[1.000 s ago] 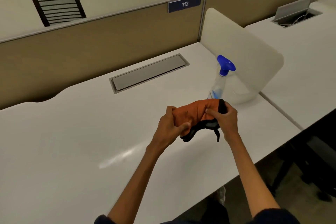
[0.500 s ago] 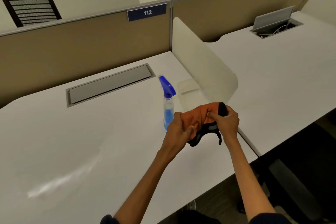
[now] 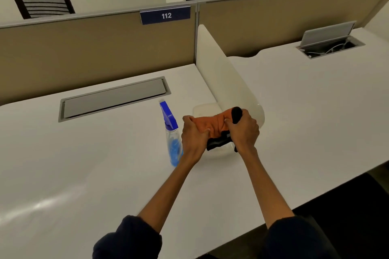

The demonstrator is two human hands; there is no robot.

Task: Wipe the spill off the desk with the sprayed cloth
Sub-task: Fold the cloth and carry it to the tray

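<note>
An orange cloth with black edging [image 3: 215,125] is bunched between both hands above the white desk [image 3: 94,164]. My left hand [image 3: 194,139] grips its left end and my right hand [image 3: 244,129] grips its right end, where a black corner sticks up. A clear spray bottle with blue liquid and a blue trigger head [image 3: 171,134] stands on the desk just left of my left hand. No spill is clearly visible on the desk; only a pale glare streak shows at the lower left.
A white curved divider [image 3: 223,78] separates this desk from the neighbouring desk on the right [image 3: 315,111]. A closed grey cable hatch [image 3: 113,99] lies at the back. A tan partition with sign 112 [image 3: 165,15] runs behind. An open cable hatch [image 3: 330,42] sits far right.
The view has swung to the right and then back a little, so the bottle now appears left of the hands. Both hands keep hold of the cloth and have worked it between them.
</note>
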